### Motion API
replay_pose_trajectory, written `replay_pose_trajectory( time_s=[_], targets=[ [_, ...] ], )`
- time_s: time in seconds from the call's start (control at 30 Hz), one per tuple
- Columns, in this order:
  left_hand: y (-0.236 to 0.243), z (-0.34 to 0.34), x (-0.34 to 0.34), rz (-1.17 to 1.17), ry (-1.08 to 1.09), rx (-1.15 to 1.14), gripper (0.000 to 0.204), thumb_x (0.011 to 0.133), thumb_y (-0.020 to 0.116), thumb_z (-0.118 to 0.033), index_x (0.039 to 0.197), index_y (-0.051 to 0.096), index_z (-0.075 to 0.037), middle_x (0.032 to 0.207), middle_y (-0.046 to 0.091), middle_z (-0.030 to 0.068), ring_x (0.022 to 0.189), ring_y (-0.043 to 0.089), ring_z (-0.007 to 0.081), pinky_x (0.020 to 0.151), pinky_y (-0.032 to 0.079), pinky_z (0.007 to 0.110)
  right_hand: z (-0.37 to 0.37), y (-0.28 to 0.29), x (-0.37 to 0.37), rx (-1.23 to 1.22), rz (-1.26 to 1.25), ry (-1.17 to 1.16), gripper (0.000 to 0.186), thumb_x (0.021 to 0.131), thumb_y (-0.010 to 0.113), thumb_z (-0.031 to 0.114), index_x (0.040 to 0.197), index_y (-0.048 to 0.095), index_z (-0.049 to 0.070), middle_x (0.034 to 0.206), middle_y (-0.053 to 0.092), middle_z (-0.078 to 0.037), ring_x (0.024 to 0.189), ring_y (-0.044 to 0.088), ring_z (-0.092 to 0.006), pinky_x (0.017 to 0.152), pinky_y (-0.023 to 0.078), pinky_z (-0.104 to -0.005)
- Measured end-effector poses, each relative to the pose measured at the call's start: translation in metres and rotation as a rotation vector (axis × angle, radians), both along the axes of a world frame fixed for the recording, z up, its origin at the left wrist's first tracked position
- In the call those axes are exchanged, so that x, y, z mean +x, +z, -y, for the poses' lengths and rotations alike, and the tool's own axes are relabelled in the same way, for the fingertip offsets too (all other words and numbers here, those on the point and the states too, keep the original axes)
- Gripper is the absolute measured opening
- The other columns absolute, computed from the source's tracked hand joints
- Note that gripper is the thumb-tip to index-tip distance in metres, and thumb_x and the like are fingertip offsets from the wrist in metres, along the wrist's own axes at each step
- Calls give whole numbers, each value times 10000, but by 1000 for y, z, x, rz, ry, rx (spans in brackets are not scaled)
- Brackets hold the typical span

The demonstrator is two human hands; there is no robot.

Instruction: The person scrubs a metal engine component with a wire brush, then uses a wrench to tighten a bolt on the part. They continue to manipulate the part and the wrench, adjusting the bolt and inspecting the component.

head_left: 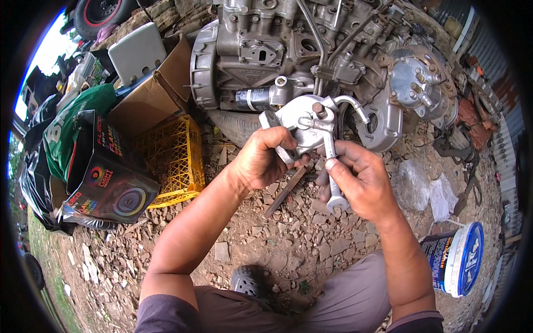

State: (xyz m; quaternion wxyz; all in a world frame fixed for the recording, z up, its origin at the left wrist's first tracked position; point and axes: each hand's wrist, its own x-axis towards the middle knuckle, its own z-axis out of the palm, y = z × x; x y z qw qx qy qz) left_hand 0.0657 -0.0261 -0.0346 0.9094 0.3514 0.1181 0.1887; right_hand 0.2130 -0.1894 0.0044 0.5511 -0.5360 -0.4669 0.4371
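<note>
My left hand (261,158) grips a silvery cast-metal engine part (300,119) by its flanged left side, the thumb over the flange. A bent metal pipe (352,106) sticks out from the part's right side. In my right hand (358,177) is a combination wrench (335,191), held nearly upright with thumb and fingers closed round its shaft. The wrench's upper end lies by a rusty bolt (318,109) on the part; whether it sits on the bolt head I cannot tell. Its open jaw points down below my fingers.
A large grey engine block (261,33) stands just beyond my hands, with a black oil filter (252,99) on it. To the left are a yellow crate (177,166), a cardboard box (161,91) and a black printed box (111,172). A lidded bucket (452,261) lies at right.
</note>
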Motion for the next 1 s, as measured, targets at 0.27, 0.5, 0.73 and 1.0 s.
replay_pose_trajectory(
  time_s=[0.27, 0.5, 0.73, 1.0],
  targets=[
    [4, -4, -7, -38, 55, 238, 496, 739, 544, -14, 1230, 611, 3, 1092, 683, 104, 961, 649, 209, 782, 529, 361, 4, 5, 1, -42, 153, -104, 249, 1028, 553, 126, 1202, 659, -18, 712, 612, -26, 541, 542, -68, 465, 439, -220],
    [49, -20, -30, -406, 28, 975, 703, 635, 580, -55, 1332, 540, 24, 1161, 691, 111, 1052, 660, 228, 901, 520, 336, 8, 9, 19, -69, 577, 56, 282, 954, 614, 114, 1182, 693, -31, 877, 742, -167, 717, 700, -256, 698, 553, -389],
    [31, 24, -8, -714, -460, 1834, 437, 714, 672, -125, 1124, 590, 3, 1022, 702, 225, 1022, 675, 387, 886, 535, 491, 13, -7, -1, -353, 1147, 321, 141, 881, 655, 177, 933, 743, 80, 812, 678, -221, 814, 659, -425, 742, 519, -502],
    [40, -1, -21, -764, -95, 1725, 537, 680, 687, -109, 1193, 547, -36, 1013, 691, 232, 1007, 674, 400, 874, 520, 492, 21, 12, 29, -277, 923, 164, 155, 922, 615, 111, 1032, 661, 11, 716, 642, -121, 637, 638, -260, 639, 513, -402]
  ],
)
